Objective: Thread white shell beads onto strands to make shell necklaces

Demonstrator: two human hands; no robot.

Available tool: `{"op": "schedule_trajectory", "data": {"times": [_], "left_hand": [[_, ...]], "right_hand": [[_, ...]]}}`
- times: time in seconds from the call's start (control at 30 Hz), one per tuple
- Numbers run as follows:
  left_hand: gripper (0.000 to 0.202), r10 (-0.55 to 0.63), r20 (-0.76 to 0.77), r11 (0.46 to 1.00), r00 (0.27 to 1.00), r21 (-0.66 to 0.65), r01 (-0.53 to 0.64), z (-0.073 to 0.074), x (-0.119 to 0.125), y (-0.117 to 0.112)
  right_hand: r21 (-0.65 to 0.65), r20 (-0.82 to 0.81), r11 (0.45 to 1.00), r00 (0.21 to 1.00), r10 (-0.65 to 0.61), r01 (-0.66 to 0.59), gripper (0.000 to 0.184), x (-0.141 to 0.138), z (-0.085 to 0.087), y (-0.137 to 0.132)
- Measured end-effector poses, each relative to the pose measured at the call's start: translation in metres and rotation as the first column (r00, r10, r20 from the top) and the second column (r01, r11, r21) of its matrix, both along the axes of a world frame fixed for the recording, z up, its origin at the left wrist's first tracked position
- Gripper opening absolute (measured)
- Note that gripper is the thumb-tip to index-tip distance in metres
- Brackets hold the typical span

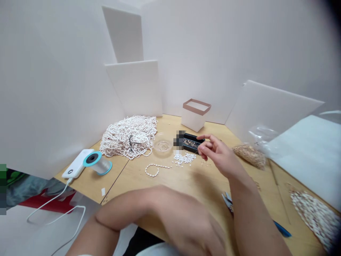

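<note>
My right hand [217, 154] is raised over the table beside a black box [198, 137] of small metallic pieces. Its index finger stretches out while the others bend loosely apart, and I see nothing in them. Close to the table's front edge, my left hand [191, 220] is smeared by motion, its fingers pointing down and hard to make out. Loose white beads [183, 159] lie in front of the box. A short beaded strand [152, 170] curls on the wood. Pliers [227, 203] lie partly hidden under my right forearm.
At the left stand a spool of clear line [99, 165] and a white power bank [77, 165] with a cable. Behind are a heap of beaded strands [128, 137], a clear round dish [163, 146] and a white bin [194, 117]. A bag of tan pieces [250, 154] lies right.
</note>
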State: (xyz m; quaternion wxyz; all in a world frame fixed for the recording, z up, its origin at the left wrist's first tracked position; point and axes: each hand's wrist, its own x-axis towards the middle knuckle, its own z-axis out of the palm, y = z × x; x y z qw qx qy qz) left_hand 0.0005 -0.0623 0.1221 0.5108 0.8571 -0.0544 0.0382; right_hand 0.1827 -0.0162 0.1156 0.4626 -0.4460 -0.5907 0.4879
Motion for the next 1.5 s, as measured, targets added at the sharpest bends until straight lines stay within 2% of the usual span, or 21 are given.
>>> {"op": "schedule_trajectory", "data": {"times": [0.03, 0.07, 0.1, 0.13, 0.17, 0.2, 0.23, 0.27, 0.3, 0.33, 0.43, 0.57, 0.77, 0.9, 1.1, 1.27, 1.4, 1.5], "left_hand": [[0.016, -0.032, -0.015, 0.999, 0.999, -0.017, 0.032, 0.005, -0.007, 0.016], [0.020, 0.079, -0.049, 0.997, 0.996, -0.006, -0.080, 0.009, -0.015, 0.034], [0.023, 0.278, -0.063, 0.961, 0.959, 0.031, -0.277, 0.009, -0.025, 0.054], [0.025, 0.477, -0.067, 0.877, 0.876, 0.099, -0.470, 0.006, -0.035, 0.076], [0.028, 0.667, -0.040, 0.738, 0.744, 0.176, -0.652, 0.000, -0.044, 0.097], [0.029, 0.800, -0.012, 0.580, 0.600, 0.270, -0.769, -0.008, -0.052, 0.117], [0.027, 0.874, 0.004, 0.452, 0.486, 0.364, -0.814, -0.019, -0.058, 0.136], [0.024, 0.910, -0.013, 0.372, 0.414, 0.464, -0.804, -0.030, -0.062, 0.152], [0.021, 0.926, -0.065, 0.343, 0.372, 0.556, -0.757, -0.041, -0.064, 0.165], [0.020, 0.933, -0.130, 0.339, 0.337, 0.634, -0.695, -0.052, -0.065, 0.175], [0.018, 0.943, -0.156, 0.315, 0.294, 0.701, -0.640, -0.079, -0.058, 0.189], [0.021, 0.946, -0.152, 0.300, 0.285, 0.742, -0.600, -0.092, -0.049, 0.194], [0.023, 0.938, -0.151, 0.310, 0.311, 0.766, -0.563, -0.091, -0.048, 0.197], [0.022, 0.942, -0.138, 0.296, 0.306, 0.770, -0.565, -0.091, -0.050, 0.197], [0.023, 0.962, -0.045, 0.215, 0.271, 0.736, -0.642, -0.082, -0.061, 0.191], [0.024, 0.964, 0.093, 0.163, 0.250, 0.538, -0.827, -0.079, -0.068, 0.180], [0.022, 0.977, 0.133, 0.057, 0.166, 0.588, -0.807, -0.081, -0.071, 0.175], [0.019, 0.979, 0.142, 0.033, 0.149, 0.609, -0.792, -0.081, -0.073, 0.175]], "right_hand": [[-0.002, -0.013, 1.000, 1.000, 0.021, -0.021, 0.028, 0.000, 0.000, 0.000], [-0.007, -0.027, 0.999, 0.999, 0.033, -0.033, 0.028, 0.000, 0.001, 0.000], [-0.014, -0.038, 0.999, 0.999, 0.036, -0.037, 0.029, -0.001, 0.001, 0.000], [-0.020, -0.048, 0.999, 0.998, 0.032, -0.033, 0.029, -0.001, 0.001, 0.001], [-0.027, -0.056, 0.999, 0.998, 0.026, -0.027, 0.029, -0.002, 0.001, 0.001], [-0.035, -0.060, 0.999, 0.998, 0.019, -0.021, 0.029, -0.003, 0.001, 0.001], [-0.044, -0.059, 0.999, 0.998, 0.013, -0.016, 0.030, -0.003, 0.001, 0.001], [-0.052, -0.053, 0.999, 0.999, 0.008, -0.011, 0.030, -0.004, 0.002, 0.001], [-0.059, -0.043, 0.998, 0.999, 0.003, -0.005, 0.030, -0.004, 0.002, 0.001], [-0.063, -0.031, 0.998, 1.000, -0.003, 0.001, 0.029, -0.004, 0.002, 0.001], [-0.063, -0.013, 0.998, 1.000, -0.015, 0.014, 0.029, -0.003, 0.002, 0.000], [-0.067, -0.037, 0.998, 0.999, -0.001, -0.001, 0.028, -0.002, 0.001, 0.001], [-0.092, -0.070, 0.995, 0.997, 0.021, -0.027, 0.027, -0.008, 0.000, 0.003], [-0.110, -0.074, 0.994, 0.997, 0.007, -0.015, 0.029, -0.012, 0.000, 0.003], [-0.127, -0.064, 0.992, 0.997, -0.031, 0.023, 0.032, -0.015, -0.006, 0.005], [-0.122, -0.095, 0.989, 0.991, -0.091, 0.079, 0.031, -0.020, -0.010, 0.008], [-0.127, -0.105, 0.987, 0.988, -0.115, 0.101, 0.032, -0.022, -0.010, 0.008], [-0.112, -0.093, 0.988, 0.988, -0.119, 0.108, 0.032, -0.022, -0.010, 0.009]]}}
